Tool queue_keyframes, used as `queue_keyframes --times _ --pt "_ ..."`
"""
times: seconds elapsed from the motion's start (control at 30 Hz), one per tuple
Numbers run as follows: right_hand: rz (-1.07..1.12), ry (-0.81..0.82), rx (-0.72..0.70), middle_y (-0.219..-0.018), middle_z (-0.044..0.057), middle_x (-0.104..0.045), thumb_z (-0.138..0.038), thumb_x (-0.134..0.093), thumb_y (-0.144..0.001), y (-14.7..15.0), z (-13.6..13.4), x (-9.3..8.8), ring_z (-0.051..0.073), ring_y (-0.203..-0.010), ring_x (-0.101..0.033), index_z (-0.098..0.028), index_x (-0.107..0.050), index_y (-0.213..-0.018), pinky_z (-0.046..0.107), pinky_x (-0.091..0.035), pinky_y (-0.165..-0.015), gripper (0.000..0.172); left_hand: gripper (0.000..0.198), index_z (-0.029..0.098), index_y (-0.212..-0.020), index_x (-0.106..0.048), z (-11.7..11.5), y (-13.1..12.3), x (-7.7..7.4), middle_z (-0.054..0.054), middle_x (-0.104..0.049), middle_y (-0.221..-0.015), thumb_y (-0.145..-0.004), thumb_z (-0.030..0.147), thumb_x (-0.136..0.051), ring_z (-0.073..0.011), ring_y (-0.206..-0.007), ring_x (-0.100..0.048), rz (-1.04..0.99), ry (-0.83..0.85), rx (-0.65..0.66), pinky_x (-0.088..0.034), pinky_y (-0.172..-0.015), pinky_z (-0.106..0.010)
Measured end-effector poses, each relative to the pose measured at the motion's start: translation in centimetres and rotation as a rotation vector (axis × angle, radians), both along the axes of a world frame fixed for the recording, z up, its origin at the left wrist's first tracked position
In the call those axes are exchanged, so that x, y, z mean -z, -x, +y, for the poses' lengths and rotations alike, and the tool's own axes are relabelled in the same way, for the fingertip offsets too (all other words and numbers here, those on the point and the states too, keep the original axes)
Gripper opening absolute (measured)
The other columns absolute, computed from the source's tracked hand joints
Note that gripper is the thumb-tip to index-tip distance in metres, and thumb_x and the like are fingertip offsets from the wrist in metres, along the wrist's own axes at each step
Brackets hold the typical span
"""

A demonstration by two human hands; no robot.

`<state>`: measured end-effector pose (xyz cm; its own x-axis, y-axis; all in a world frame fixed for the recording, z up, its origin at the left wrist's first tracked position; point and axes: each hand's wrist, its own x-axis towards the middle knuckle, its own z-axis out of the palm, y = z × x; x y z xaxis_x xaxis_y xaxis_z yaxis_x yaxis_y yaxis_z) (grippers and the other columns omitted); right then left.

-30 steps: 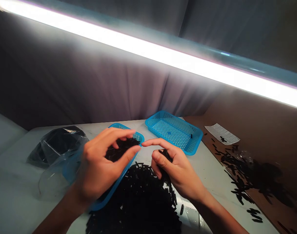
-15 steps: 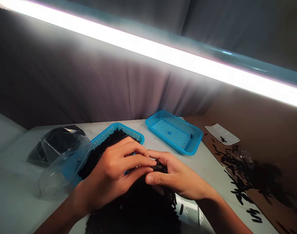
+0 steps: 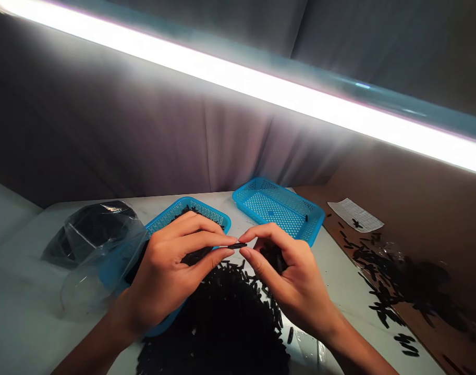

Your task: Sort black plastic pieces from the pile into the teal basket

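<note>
We pinch a small, slender black stick (image 3: 238,246) by its ends between our left hand (image 3: 179,265) and right hand (image 3: 294,268); our right palm cups similar sticks (image 3: 275,255), a loose black heap (image 3: 230,317) below the grip.

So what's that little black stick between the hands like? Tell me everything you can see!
The stick is small, thin and long for its width, black all over. It lies nearly level, held up off the pile of black bits. The left hand pinches one end between thumb and forefinger; the other end is at the right hand's fingertips. Fingers hide part of it, and I can't tell what it's made of.
</note>
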<state>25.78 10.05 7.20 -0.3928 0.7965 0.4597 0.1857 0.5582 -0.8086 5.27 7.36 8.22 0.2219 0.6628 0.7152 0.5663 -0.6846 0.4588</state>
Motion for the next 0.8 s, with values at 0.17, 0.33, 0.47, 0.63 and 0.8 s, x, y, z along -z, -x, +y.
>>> queue_keyframes --times 0.17,0.33,0.47,0.63,0.8 --pt "0.007 -0.019 0.012 -0.067 -0.007 -0.058 -0.025 -0.068 -0.097 0.05 0.01 0.08 0.009 -0.056 -0.051 -0.022 -0.067 -0.100 0.023 -0.038 -0.052 0.004 0.016 0.022 -0.102 -0.077 0.05 -0.09 -0.05 0.002 -0.073 -0.092 -0.090 0.011 -0.077 -0.0097 -0.086 -0.069 -0.021 -0.012 -0.005 -0.057 -0.080 -0.022" --pt "0.025 -0.062 0.028 -0.066 -0.008 -0.056 -0.021 -0.068 -0.097 0.05 -0.25 0.07 0.007 -0.053 -0.048 -0.022 -0.066 -0.098 0.022 -0.036 -0.048 0.002 0.016 0.021 -0.099 -0.076 0.02 -0.11 -0.15 0.002 -0.073 -0.091 -0.087 0.010 -0.080 -0.0091 -0.085 -0.068 -0.012 -0.070 -0.043 -0.057 -0.079 -0.022" --pt "0.036 -0.080 0.049 -0.067 -0.008 -0.058 -0.021 -0.069 -0.096 0.07 -0.41 -0.07 0.007 -0.053 -0.049 -0.022 -0.066 -0.098 0.021 -0.036 -0.048 0.004 0.016 0.021 -0.097 -0.077 -0.06 -0.18 -0.22 0.003 -0.072 -0.090 -0.087 0.008 -0.079 -0.0086 -0.085 -0.068 -0.020 -0.080 -0.040 -0.056 -0.079 -0.022" --pt "0.038 -0.071 0.035 -0.066 -0.008 -0.061 -0.024 -0.071 -0.096 -0.01 -0.40 -0.25 0.006 -0.051 -0.048 -0.022 -0.069 -0.091 0.021 -0.037 -0.048 0.006 0.015 0.020 -0.096 -0.076 -0.21 -0.15 -0.26 0.003 -0.072 -0.088 -0.088 0.009 -0.079 -0.0084 -0.085 -0.067 -0.031 -0.072 -0.028 -0.056 -0.078 -0.022" --pt "0.065 -0.088 0.041 -0.072 -0.007 -0.069 -0.023 -0.071 -0.096 0.03 -0.37 -0.39 0.005 -0.055 -0.055 -0.021 -0.070 -0.089 0.019 -0.041 -0.052 0.007 0.017 0.020 -0.102 -0.075 -0.47 -0.10 -0.18 0.003 -0.073 -0.090 -0.088 0.009 -0.078 -0.0090 -0.087 -0.067 -0.038 -0.063 -0.006 -0.056 -0.081 -0.023"
